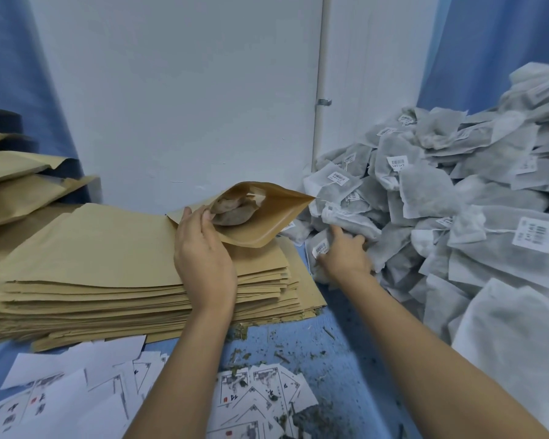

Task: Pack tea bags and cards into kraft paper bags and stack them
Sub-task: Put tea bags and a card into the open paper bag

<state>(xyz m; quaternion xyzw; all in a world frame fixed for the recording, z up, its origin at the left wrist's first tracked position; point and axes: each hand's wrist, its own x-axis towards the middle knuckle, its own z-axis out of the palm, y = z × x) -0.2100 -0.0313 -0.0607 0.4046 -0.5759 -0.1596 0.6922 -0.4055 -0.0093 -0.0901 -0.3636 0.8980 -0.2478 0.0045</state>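
Head view: my left hand [203, 248] pinches the kraft bag [257, 217] open at centre, mouth facing right; my right hand [343, 251], nearer the pile [457, 201], grips a tea bag [319, 247].

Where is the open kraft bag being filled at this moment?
In the head view it sits centre frame: the open kraft bag is held by the left hand above the stack of flat kraft bags, its mouth facing the tea bag pile on the right.
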